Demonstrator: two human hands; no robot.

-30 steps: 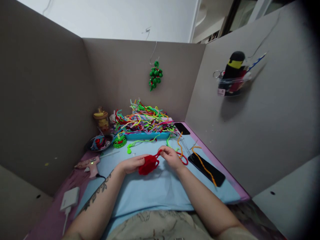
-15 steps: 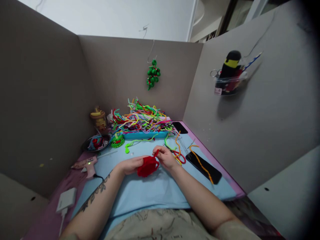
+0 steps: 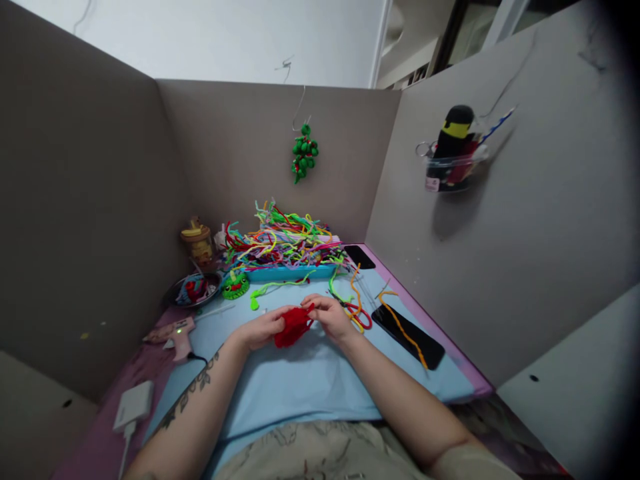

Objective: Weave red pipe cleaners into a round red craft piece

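A fuzzy red pipe-cleaner piece (image 3: 291,329) is held between both hands above the blue cloth (image 3: 300,383). My left hand (image 3: 263,329) is closed on its left side, thumb on top. At the upper right edge, my right hand (image 3: 327,315) pinches a short red strand of the same piece. The exact fingertip contact there is partly hidden. Just beyond the hands lies a bright green pipe-cleaner strand (image 3: 280,283) with a rounded end. A green round figure (image 3: 235,285) with a face sits farther left.
A blue tray (image 3: 290,273) heaped with colourful pipe cleaners stands at the back. Left are a dark bowl (image 3: 175,293), a pink glue gun (image 3: 180,337) and a white adapter (image 3: 134,405). Right lies a black phone (image 3: 433,350) under an orange strand. Grey partitions (image 3: 275,147) surround the table.
My right hand has come slightly closer to the left, and the loop at the red piece's right edge looks smaller. The view has shifted slightly.
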